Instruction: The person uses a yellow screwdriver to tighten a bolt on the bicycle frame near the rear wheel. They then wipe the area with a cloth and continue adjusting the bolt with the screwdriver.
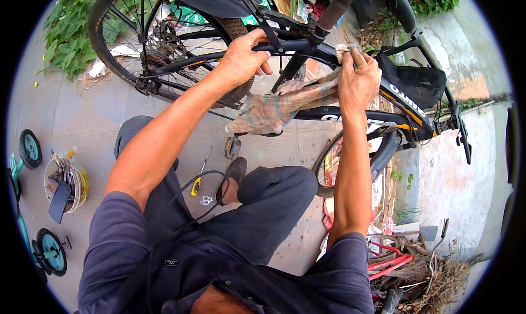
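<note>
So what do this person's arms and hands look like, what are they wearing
Both forearms are bare from above the elbow down. The left hand and right hand wear no gloves, rings or watch that show. Short dark navy-grey sleeves cover the upper arms, part of a matching shirt with a small label patch at the front. A thin black cable runs across the lap.

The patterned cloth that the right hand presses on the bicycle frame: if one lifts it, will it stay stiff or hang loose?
Probably loose: the cloth already drapes and sags below the frame in folds. It seems light, since the right hand bunches it easily. Unlikely to slip; its wrinkled weave looks grippy.
</note>
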Motion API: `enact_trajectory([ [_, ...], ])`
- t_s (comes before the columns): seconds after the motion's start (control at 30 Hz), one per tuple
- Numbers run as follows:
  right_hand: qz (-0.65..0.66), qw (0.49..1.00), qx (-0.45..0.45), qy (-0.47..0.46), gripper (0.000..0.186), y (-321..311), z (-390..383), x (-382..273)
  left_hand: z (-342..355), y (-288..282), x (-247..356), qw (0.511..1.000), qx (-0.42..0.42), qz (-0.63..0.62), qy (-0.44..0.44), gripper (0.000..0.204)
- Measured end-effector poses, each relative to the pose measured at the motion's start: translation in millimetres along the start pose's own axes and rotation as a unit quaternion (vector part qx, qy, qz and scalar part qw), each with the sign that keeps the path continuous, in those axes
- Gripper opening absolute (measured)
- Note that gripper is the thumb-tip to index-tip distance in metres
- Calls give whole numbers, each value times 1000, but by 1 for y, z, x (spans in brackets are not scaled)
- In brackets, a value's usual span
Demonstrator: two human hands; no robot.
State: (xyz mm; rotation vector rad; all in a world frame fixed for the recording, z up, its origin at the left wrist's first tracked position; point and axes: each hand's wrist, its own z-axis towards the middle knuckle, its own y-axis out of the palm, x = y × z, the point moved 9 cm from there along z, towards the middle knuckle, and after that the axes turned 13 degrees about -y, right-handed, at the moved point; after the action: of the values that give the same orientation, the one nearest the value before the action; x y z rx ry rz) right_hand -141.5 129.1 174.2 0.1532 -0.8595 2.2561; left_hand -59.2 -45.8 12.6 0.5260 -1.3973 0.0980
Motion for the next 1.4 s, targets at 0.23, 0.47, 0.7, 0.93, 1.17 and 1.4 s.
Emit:
enact_trajectory([
  [0.23,108,994,10,24,20,8,13,15,2,1,-2,1000,7,3,11,39],
  [0.47,36,988,-97,-112,24,8,18,-43,-1,-6,-2,1000,16,3,6,39],
  [0.7,63,981,-124,-135,20,-1,1,-26,-1,2,1,1000,1,-7,11,39],
  [0.93,402,871,77,271,14,21,-78,-8,-1,-1,-2,1000,19,-6,1,38],
  [1.17,548,684,168,451,9,72,-99,-50,2,-2,-2,999,34,4,3,39],
  [1.4,542,632,274,481,9,83,-80,-55,0,0,0,1000,27,-2,11,38],
])
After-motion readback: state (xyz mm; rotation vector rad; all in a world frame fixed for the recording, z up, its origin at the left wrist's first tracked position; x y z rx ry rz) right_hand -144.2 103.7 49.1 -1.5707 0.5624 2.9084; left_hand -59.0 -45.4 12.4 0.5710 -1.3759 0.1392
